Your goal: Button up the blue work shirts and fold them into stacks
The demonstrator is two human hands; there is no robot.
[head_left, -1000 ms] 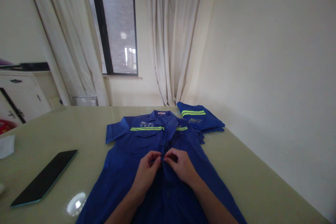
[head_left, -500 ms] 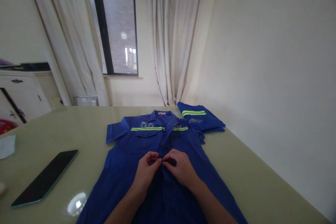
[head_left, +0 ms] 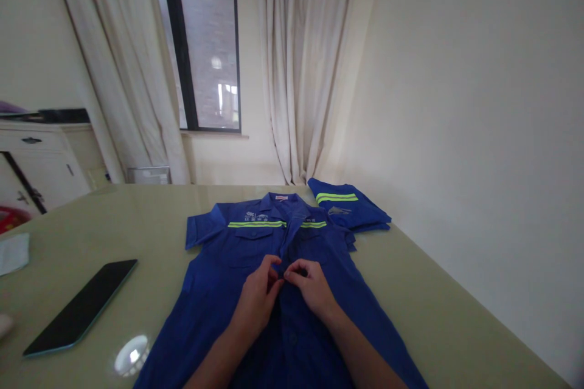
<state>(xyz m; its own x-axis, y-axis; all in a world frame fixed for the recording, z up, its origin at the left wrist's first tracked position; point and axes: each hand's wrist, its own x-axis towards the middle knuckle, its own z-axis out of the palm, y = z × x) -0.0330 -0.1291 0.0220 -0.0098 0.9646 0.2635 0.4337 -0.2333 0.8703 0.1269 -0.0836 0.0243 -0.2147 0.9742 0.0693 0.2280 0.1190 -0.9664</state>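
A blue short-sleeved shirt (head_left: 255, 249) with yellow-green reflective stripes lies spread on the table, its collar at the far end. Both hands are at its front opening, around mid-chest. My left hand (head_left: 261, 292) has its index finger raised and curved, with the thumb near the placket; whatever lies between its fingers is too small to make out. Close beside it on the right, my right hand (head_left: 312, 289) pinches the placket edge between thumb and index finger. The fingertips hide the button area.
A folded blue garment (head_left: 351, 206) lies behind the shirt's right side. On the left of the table (head_left: 150, 219) are a dark tablet (head_left: 82, 307) and a pale cloth (head_left: 13, 253). A wall runs along the right edge. Curtains and a window stand behind.
My left index finger has lifted and spread from the thumb. My right hand stays nearly in place, its fingers shifted slightly. The shirt lies almost unchanged.
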